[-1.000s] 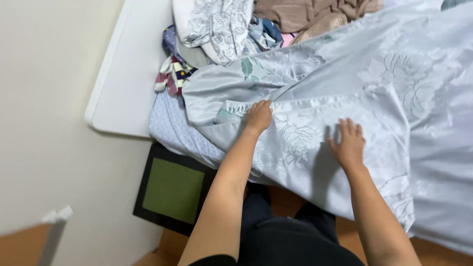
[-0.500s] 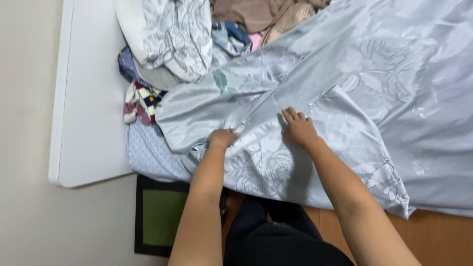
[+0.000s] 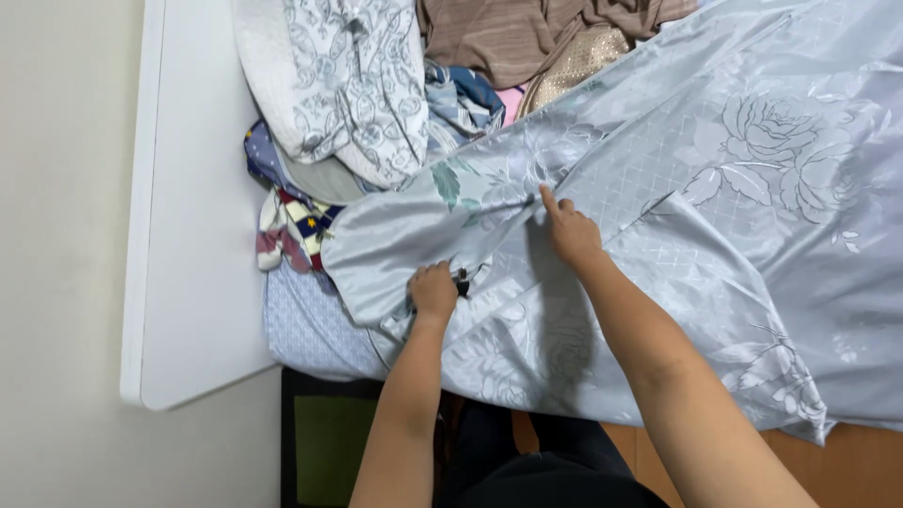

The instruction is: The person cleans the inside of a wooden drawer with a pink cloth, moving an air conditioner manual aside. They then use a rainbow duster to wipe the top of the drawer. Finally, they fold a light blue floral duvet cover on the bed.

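The pale satin sheet (image 3: 715, 188), glossy with woven roses, is spilling across the white table (image 3: 188, 235), running off frame and burying clothes beneath. The left hand (image 3: 434, 290) is fisting its edge; the right hand (image 3: 567, 230) is pinching a fold, fingertips hidden.

The left hand (image 3: 435, 290) is curled into a loose fist, forearm bare. Just beyond it, the right hand (image 3: 570, 233) lies flat with fingers pinching forward.
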